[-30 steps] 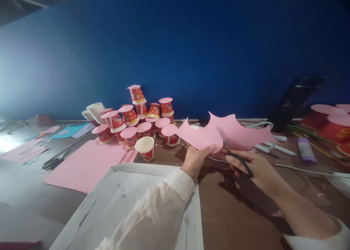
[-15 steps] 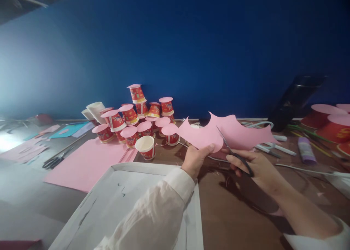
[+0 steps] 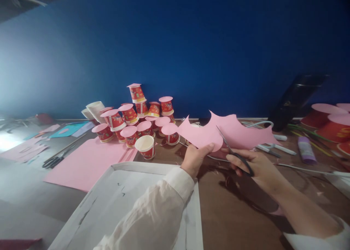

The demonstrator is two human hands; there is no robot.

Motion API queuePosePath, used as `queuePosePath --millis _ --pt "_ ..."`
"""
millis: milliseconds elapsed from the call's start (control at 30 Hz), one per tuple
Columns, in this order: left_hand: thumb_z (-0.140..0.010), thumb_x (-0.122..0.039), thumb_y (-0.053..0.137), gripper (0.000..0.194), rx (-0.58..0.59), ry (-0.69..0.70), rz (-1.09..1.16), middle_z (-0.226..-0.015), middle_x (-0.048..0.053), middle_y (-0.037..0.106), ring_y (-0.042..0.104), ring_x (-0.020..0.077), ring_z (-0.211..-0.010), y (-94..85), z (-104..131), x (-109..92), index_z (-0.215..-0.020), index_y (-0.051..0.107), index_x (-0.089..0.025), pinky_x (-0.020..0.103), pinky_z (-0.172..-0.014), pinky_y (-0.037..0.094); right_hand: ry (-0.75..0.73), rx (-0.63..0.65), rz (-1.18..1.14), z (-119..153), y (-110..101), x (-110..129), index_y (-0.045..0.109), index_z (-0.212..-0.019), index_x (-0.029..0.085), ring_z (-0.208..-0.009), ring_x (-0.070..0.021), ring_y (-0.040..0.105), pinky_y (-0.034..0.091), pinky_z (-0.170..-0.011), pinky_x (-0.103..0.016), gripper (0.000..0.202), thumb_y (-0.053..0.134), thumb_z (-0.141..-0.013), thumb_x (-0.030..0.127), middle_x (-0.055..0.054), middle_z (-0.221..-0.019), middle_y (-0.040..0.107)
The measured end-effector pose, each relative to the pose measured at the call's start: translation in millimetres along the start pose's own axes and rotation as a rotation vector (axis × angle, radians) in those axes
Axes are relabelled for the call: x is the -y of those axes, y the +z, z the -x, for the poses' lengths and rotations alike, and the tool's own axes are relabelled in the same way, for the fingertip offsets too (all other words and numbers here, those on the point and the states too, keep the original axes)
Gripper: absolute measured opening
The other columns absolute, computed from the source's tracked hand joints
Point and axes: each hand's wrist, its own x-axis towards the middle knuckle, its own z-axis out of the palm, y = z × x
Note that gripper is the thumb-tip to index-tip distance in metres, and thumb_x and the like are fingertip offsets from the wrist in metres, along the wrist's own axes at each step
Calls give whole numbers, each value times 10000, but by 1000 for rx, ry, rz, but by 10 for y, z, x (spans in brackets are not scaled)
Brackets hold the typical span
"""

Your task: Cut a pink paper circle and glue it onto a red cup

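Note:
My left hand (image 3: 194,160) pinches the lower edge of a pink sheet of paper (image 3: 202,135), thumb on top. Curved bites are cut out of the sheet's upper edge, leaving sharp points. Through the handles of black scissors (image 3: 242,163) go the fingers of my right hand (image 3: 253,166). The blades lie across the paper, just right of my left thumb, along a cut that splits a rounded part from the rest. A white paper cup (image 3: 145,148) with a red outside stands mouth up, left of my left hand.
Several upturned red paper cups (image 3: 130,136) with pink paper discs are stacked behind. Pink sheets (image 3: 87,162) and a white box lid (image 3: 109,206) lie to the left. Second scissors (image 3: 56,160) rest there too. On the right are a glue stick (image 3: 306,150), pens and cables.
Hardly anything differs. Both hands, the paper and the scissors keep almost the same place, with only a very slight shift of the view.

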Motion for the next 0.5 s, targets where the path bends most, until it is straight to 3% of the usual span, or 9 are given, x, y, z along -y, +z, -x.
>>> queuePosePath --millis 267,500 --pt "-603 -454 979 542 13 -38 3 -1135 178 816 751 353 -1109 -5 -11 -8 -994 815 -115 501 -1063 558 5 6 -4 -17 -12 -68 802 -752 174 -519 -140 530 428 -529 -278 659 749 -732 831 -24 -529 607" --pt "-596 -462 977 561 21 -54 7 -1168 193 809 738 378 -1163 6 11 -40 -1004 814 -112 524 -1074 558 -5 9 29 -30 -25 -80 862 -1033 161 -519 -148 525 429 -537 -288 741 714 -763 834 -16 -529 610"
